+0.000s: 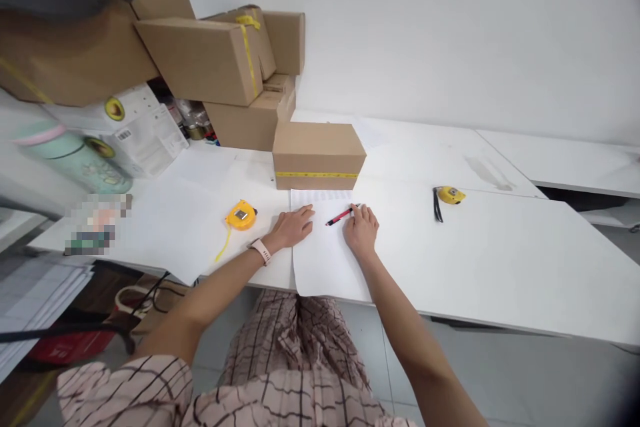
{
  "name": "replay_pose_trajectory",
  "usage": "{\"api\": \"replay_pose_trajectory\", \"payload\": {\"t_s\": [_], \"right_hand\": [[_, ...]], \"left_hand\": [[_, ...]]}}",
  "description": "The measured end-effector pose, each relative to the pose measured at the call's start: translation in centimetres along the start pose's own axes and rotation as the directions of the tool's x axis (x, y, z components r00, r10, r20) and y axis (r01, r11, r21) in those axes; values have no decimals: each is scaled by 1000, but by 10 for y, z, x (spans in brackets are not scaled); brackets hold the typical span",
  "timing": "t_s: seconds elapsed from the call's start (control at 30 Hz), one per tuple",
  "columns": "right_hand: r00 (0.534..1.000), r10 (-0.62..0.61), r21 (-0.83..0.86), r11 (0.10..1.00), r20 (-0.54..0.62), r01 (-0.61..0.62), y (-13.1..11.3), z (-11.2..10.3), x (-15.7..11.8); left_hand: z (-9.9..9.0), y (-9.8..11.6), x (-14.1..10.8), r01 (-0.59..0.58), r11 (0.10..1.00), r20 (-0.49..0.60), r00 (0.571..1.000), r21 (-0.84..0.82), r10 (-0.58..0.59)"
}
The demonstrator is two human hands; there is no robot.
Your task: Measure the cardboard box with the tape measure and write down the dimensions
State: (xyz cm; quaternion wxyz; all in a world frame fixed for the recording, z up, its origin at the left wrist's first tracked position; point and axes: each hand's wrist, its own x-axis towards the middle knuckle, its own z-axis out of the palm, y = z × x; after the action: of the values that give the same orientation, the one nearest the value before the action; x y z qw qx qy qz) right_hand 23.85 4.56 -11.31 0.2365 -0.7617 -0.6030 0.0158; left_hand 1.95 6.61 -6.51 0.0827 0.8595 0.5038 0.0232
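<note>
My left hand (294,227) lies flat, fingers stretched out, across the left edge of a white sheet of paper (325,263) on the table. A red and black pen (341,216) slants over the sheet with its tip toward the left. My right hand (363,230) rests on the sheet's right side, its fingers curled around the pen's rear end; the exact grip is partly hidden. Just beyond the sheet stands a cardboard box (320,140) with a yellow measuring tape strip (317,175) across its front. Left of my left hand sits an orange tape measure (241,215), its yellow strip partly out.
Another yellow tape measure (450,195) with a black strap lies to the right. Stacked cardboard boxes (200,60) fill the back left. A green bottle (75,157) stands at the left, near loose paper sheets (175,213). The table's front edge (500,325) runs close to my body.
</note>
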Motion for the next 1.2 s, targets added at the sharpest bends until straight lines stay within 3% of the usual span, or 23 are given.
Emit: {"api": "replay_pose_trajectory", "payload": {"t_s": [0.13,0.3,0.37,0.63,0.83,1.03,1.2], "right_hand": [[1000,-1,18,1000,-30,1,0,3,-1],[1000,-12,-7,1000,-18,12,1,4,-1],[1000,-12,-6,1000,-17,12,2,4,-1],[999,-33,29,999,-36,34,1,4,-21],[1000,-19,-8,1000,-21,19,-4,-5,-40],[981,-114,8,993,158,115,9,-25,-12],[990,-78,159,986,119,59,15,-25,18]], "left_hand": [[-1,4,-1,32,999,4,999,-28,-32],[-4,11,-12,248,969,-15,969,0,-248],[-6,14,-18,281,960,-1,960,14,-281],[-8,11,-27,208,976,46,976,67,-211],[-19,12,-27,232,971,130,966,-56,-223],[-18,11,-26,297,945,142,950,-134,-279],[-11,10,-24,306,948,114,949,-94,-295]]}}
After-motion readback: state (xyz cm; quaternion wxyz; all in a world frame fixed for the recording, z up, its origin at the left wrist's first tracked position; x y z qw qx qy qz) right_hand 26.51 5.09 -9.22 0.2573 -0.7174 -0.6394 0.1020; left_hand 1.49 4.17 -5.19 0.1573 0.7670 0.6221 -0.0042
